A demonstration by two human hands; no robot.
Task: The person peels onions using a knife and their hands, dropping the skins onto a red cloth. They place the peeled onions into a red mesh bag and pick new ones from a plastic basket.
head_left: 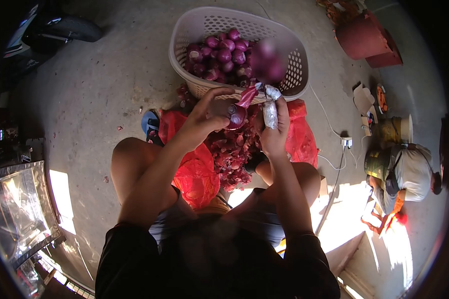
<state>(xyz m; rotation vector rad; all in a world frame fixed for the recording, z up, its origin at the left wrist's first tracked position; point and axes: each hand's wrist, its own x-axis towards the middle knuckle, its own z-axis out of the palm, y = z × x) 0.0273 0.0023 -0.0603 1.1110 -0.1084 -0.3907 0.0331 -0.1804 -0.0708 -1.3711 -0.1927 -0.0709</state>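
Observation:
My left hand is wrapped round a red onion, just in front of the basket. A strip of purple skin stretches up from the onion toward my right hand. Silvery wrapping covers two fingers of that hand, which are bent close together; a small blade seems to show at their tips, and the strip's end lies there. Behind both hands, a pale perforated basket holds many peeled purple onions. Loose onion skins lie heaped below my hands, between red mesh bags.
A person bends over at the right beside a dark bucket. A white power adapter with cables lies on the floor. Reddish containers stand at the upper right, and a motorbike wheel at the upper left.

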